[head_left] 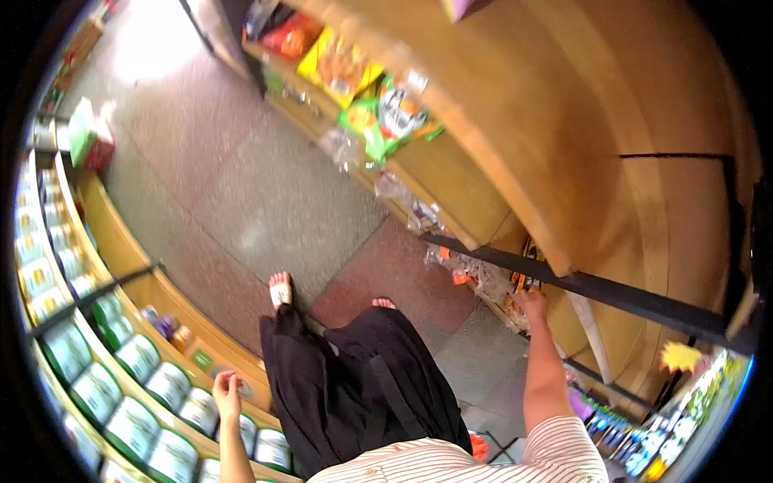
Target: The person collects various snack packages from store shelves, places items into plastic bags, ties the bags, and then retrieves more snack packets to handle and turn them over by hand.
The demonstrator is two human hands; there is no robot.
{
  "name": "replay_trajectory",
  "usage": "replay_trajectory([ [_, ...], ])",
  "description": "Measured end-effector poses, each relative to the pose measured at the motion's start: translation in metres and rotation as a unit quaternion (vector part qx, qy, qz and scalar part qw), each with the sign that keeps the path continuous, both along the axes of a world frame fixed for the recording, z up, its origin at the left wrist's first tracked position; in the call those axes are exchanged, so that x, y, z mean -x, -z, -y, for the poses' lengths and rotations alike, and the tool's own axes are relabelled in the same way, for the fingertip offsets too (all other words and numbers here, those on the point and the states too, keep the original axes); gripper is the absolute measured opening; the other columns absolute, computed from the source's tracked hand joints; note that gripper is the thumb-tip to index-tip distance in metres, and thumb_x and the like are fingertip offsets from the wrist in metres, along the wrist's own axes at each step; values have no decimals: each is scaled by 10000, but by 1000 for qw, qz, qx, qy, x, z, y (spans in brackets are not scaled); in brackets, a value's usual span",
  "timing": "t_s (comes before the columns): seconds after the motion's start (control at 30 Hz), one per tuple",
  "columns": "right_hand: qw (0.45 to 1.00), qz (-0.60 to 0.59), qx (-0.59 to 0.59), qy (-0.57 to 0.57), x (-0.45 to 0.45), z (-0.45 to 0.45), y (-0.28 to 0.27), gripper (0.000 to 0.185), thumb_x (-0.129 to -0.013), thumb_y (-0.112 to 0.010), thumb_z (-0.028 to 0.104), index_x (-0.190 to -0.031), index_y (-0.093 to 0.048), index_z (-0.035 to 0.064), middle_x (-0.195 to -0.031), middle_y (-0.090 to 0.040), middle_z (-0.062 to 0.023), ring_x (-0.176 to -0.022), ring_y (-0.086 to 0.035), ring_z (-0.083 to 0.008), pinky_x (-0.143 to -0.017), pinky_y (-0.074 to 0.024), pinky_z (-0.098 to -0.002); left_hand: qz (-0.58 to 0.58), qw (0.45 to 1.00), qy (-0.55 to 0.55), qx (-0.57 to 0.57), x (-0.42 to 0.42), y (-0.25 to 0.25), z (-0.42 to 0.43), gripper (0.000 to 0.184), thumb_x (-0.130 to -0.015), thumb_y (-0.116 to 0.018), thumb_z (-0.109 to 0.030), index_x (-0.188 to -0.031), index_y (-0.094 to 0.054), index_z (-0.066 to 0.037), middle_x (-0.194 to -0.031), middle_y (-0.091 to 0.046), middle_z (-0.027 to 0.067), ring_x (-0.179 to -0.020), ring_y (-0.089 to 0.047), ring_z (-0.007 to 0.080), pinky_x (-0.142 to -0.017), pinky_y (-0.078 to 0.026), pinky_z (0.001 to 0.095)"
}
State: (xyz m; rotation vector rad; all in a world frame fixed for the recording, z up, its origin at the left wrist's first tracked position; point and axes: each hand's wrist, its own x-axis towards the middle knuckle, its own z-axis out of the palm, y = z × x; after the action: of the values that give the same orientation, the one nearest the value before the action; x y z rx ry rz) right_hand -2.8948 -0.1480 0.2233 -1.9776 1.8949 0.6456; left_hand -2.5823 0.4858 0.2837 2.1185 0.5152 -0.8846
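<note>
My right hand [530,309] reaches down to the low shelf on the right. Its fingers close at the lower end of a dark packet with orange markings [525,272], partly hidden by the shelf edge. Clear plastic wrapping [483,270] lies beside that hand. On the other side, my left hand [229,390] hangs with loosely bent fingers and nothing visible in it. Closest to it are white tins with green rims [200,409] in rows on the left shelves.
A wooden shelf unit [564,105] curves along the right, with a yellow snack bag [340,66] and a green snack bag [390,117] on its lower level. The tiled floor [282,189] runs between the units. A green and pink box [90,137] stands at the far left.
</note>
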Motion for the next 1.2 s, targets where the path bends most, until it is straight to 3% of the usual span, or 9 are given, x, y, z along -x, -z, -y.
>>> replay_trajectory([
  [0.13, 997, -14, 71, -10, 90, 97, 92, 422, -736, -610, 215, -1088, -498, 10, -1118, -504, -135, -1022, -474, -258, -841, -386, -339, -20, 995, -37, -90, 155, 35, -19, 59, -806, -498, -52, -849, -516, -15, -672, -517, 13, -596, -487, 87, -569, -406, 210],
  [0.27, 996, 65, 64, 12, 134, 142, 126, 401, -731, -609, 192, -1077, -501, 20, -1090, -513, -121, -994, -488, -246, -825, -397, -334, -137, 965, 180, -130, 239, 43, 46, 113, -760, -544, -50, -859, -538, 5, -723, -577, 94, -652, -556, 162, -613, -446, 264],
  [0.4, 990, 131, 36, 40, 160, 156, 147, 381, -727, -607, 170, -1066, -503, 30, -1061, -522, -108, -966, -502, -233, -809, -409, -329, -168, 954, 230, -96, 267, 46, 95, 137, -754, -551, -56, -873, -544, 11, -743, -596, 112, -679, -579, 182, -636, -457, 276],
  [0.53, 981, 189, 7, 46, 151, 161, 161, 363, -722, -606, 147, -1054, -506, 41, -1032, -531, -94, -938, -516, -221, -794, -420, -324, -145, 984, 53, -86, 294, 46, 96, 122, -767, -539, -45, -875, -541, 11, -758, -591, 84, -674, -562, 139, -641, -454, 258],
  [0.67, 966, 255, -15, 42, 127, 156, 169, 348, -717, -605, 125, -1043, -508, 51, -1003, -540, -81, -911, -530, -209, -778, -432, -319, -141, 981, 108, -75, 297, 39, 125, 141, -777, -547, -68, -890, -541, 16, -775, -600, 99, -701, -574, 144, -654, -459, 261],
  [0.9, 901, 421, -90, 55, 132, 123, 131, 328, -709, -603, 86, -1024, -513, 70, -953, -556, -57, -862, -554, -188, -751, -452, -311, -134, 987, 84, 13, 278, 24, 199, 195, -776, -557, -106, -943, -542, -7, -814, -606, 86, -751, -578, 135, -692, -452, 258],
  [1.0, 813, 343, -247, 400, 155, 84, 66, 310, -684, -595, 32, -985, -525, 60, -903, -567, -45, -779, -574, -172, -705, -474, -312, -122, 989, 36, 75, 269, 21, 228, 231, -769, -575, -122, -969, -532, -16, -836, -610, 76, -794, -578, 133, -729, -443, 263],
  [1.17, 805, 247, -496, 210, 93, -56, -6, 385, -580, -627, 18, -957, -553, 52, -896, -587, -42, -798, -570, -165, -723, -463, -308, -144, 955, 116, 232, 251, 12, 302, 389, -720, -650, -197, -1018, -498, 2, -950, -577, 113, -901, -548, 172, -791, -425, 286],
  [1.2, 769, 251, -535, 241, 68, -89, -21, 401, -569, -628, 1, -960, -556, 49, -913, -588, -46, -814, -569, -168, -739, -457, -307, -159, 944, 129, 258, 247, 5, 312, 440, -711, -661, -212, -1041, -478, 13, -990, -558, 125, -927, -530, 175, -803, -419, 289],
])
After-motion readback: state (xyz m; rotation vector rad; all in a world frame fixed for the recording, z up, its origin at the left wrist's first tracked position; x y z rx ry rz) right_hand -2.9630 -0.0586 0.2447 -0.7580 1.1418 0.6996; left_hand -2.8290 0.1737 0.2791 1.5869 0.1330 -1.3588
